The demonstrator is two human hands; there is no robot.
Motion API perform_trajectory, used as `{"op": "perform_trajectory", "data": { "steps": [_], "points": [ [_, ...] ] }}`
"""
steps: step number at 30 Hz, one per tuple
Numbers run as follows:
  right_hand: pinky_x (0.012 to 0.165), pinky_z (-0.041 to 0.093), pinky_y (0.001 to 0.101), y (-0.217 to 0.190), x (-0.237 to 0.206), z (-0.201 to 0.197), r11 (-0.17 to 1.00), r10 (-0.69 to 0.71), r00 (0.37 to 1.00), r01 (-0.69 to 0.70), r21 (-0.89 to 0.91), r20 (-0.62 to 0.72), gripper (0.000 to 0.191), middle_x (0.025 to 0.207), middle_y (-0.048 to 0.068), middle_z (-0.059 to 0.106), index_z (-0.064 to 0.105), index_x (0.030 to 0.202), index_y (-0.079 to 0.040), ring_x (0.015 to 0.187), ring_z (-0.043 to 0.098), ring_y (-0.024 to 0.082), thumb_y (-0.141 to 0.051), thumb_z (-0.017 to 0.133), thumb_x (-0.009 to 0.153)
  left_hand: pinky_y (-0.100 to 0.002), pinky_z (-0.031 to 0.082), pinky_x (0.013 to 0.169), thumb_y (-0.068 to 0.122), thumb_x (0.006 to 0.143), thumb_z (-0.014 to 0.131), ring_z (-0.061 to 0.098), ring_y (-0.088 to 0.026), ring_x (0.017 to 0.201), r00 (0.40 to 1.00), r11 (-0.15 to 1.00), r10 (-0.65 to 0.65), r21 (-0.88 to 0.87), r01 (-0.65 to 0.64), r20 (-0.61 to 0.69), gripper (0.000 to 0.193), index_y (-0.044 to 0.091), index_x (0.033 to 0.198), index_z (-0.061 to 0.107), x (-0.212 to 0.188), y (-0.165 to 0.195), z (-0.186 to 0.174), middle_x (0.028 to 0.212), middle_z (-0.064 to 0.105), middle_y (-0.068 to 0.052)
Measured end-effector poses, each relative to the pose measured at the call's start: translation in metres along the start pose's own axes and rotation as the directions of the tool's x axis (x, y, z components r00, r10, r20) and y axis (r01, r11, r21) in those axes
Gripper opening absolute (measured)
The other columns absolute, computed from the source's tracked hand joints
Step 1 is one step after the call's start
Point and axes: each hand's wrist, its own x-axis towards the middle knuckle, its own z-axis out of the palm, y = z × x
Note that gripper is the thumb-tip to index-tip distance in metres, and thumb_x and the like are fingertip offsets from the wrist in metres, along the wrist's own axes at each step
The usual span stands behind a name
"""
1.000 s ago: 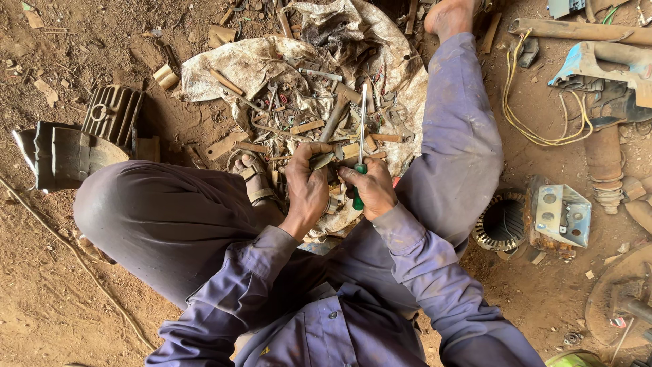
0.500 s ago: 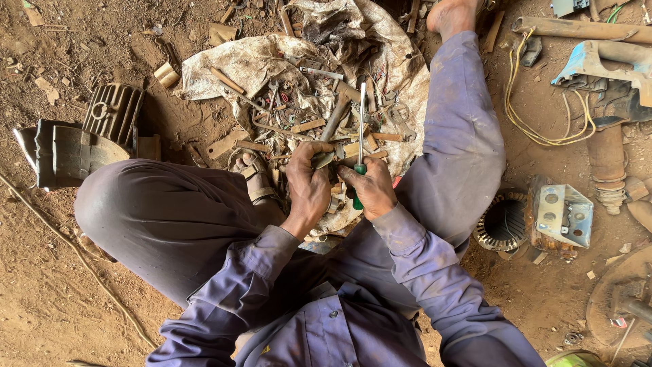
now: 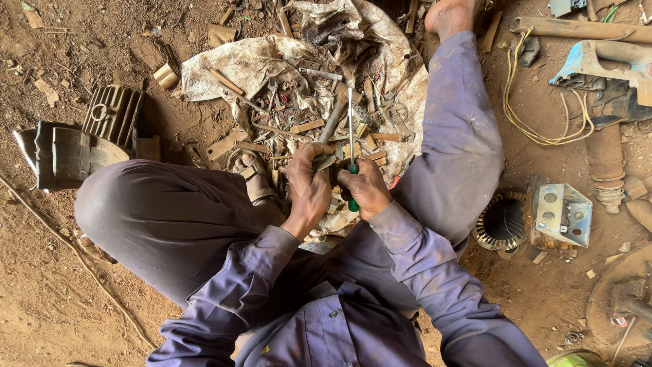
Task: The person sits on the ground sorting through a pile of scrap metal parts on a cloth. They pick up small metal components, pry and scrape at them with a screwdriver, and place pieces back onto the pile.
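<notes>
I sit on the dirt ground with my knees apart, in blue work clothes. My left hand (image 3: pixel 307 185) grips a small metal part (image 3: pixel 324 162) just above my lap. My right hand (image 3: pixel 367 187) holds a screwdriver (image 3: pixel 351 129) with a green handle, its long shaft pointing away from me past the part. Both hands are close together, almost touching. Beyond them lies a dirty white cloth (image 3: pixel 238 64) covered with several tools, rods and metal scraps.
A ribbed grey motor housing (image 3: pixel 75 139) lies to my left. On the right are a stator core (image 3: pixel 501 221), a metal bracket (image 3: pixel 562 214), yellow wire (image 3: pixel 530 115) and rusty pipes (image 3: pixel 577 28). My bare foot (image 3: pixel 451 13) rests at the top.
The hands stay together on the part and screwdriver; only slight shifts of the screwdriver shaft are visible.
</notes>
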Motion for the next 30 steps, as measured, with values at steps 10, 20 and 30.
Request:
{"op": "perform_trajectory", "data": {
  "steps": [10,20,30],
  "points": [
    [0.046,0.044,0.0255,-0.007,-0.003,-0.001,0.996,-0.047,0.999,0.045,-0.082,-0.026,0.015,0.072,0.003,0.064,0.065,0.09,0.003,0.055,0.056,0.009,-0.006,0.075,0.085,-0.035,0.054,0.087,-0.014,0.077,0.05,0.066,-0.026,0.094,1.0,1.0,0.01,-0.013,-0.01,-0.008,0.031,0.0,0.101,0.066,0.002,0.006,-0.001,0.098,0.065,-0.011],
    [0.067,0.05,0.0262,0.001,-0.001,-0.008,0.997,-0.07,0.998,0.069,-0.042,-0.003,0.018,0.084,0.004,0.071,0.073,0.103,0.004,0.073,0.062,0.01,-0.01,0.074,0.091,-0.032,0.055,0.07,-0.013,0.088,0.053,0.066,-0.021,0.08,0.998,0.99,-0.067,-0.128,0.067,0.006,0.023,0.0,0.103,0.066,-0.002,-0.004,0.001,0.096,0.064,-0.01],
    [0.058,0.045,0.0328,0.007,0.009,-0.008,0.993,-0.086,0.995,0.082,-0.086,-0.049,0.015,0.085,0.005,0.063,0.07,0.108,0.003,0.07,0.055,0.014,-0.005,0.067,0.097,-0.041,0.055,0.09,-0.016,0.076,0.043,0.066,-0.031,0.097,0.998,0.998,-0.027,-0.056,0.025,-0.05,0.038,-0.002,0.101,0.067,0.007,0.012,-0.003,0.099,0.067,-0.02]
  ]
}}
